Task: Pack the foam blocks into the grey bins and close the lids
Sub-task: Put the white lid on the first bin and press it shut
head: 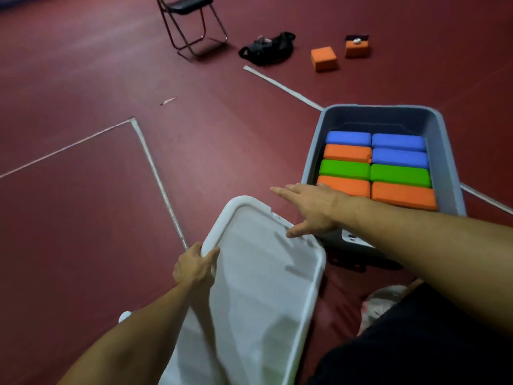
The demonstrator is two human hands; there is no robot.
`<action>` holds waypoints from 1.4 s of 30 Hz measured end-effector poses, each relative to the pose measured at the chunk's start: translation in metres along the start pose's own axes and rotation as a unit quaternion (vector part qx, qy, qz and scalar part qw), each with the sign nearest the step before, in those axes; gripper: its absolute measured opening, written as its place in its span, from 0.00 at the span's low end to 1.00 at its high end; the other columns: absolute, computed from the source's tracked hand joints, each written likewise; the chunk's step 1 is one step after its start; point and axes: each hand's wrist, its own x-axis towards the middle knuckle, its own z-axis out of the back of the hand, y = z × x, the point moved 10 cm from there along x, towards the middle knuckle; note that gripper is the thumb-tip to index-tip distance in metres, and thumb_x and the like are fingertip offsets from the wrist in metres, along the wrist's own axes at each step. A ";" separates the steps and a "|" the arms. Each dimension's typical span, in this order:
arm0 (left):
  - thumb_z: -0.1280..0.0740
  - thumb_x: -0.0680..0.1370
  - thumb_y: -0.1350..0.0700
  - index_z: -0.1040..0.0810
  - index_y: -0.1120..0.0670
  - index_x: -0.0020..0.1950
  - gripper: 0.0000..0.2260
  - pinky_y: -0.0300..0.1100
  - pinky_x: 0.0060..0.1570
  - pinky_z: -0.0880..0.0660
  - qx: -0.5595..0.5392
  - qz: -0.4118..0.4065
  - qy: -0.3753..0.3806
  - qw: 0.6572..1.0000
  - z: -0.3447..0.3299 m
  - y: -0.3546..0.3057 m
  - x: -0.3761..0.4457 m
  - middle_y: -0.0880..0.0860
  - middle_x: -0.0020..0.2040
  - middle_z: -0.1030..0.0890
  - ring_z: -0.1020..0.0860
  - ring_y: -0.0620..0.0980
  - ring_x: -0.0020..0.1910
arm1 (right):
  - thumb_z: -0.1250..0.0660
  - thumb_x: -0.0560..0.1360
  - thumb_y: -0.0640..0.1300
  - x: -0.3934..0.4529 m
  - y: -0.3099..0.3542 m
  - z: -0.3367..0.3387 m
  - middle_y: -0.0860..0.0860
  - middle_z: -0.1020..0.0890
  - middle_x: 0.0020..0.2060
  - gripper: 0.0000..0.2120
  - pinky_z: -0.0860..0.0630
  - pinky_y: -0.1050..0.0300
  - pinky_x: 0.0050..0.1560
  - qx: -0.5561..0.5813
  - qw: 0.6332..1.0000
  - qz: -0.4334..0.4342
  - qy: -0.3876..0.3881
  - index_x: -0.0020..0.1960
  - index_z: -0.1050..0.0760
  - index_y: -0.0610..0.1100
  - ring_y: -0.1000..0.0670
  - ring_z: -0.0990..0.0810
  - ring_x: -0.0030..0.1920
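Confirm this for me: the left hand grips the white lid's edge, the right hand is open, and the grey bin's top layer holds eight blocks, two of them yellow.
One thing is wrong: no block is yellow. The head view shows the bin with three orange, three blue and two green blocks. The rest stands: the left hand grips the lid edge and the right hand is open.

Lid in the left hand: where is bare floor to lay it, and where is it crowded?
Bare floor lies left of the lid, inside the white tape lines. More lies between chair and grey bin. Crowded: the bin holds eight foam blocks; right hand spreads at its near-left corner.
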 end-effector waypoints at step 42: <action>0.34 0.71 0.34 0.18 0.51 0.48 0.21 0.47 0.41 0.21 -0.159 -0.192 -0.142 0.958 0.282 -0.351 0.036 0.53 0.42 0.17 0.19 0.55 0.40 | 0.39 0.64 0.78 -0.103 -0.130 0.049 0.46 0.52 0.79 0.50 0.43 0.33 0.71 0.091 0.965 -0.166 -0.180 0.78 0.57 0.61 0.41 0.48 0.77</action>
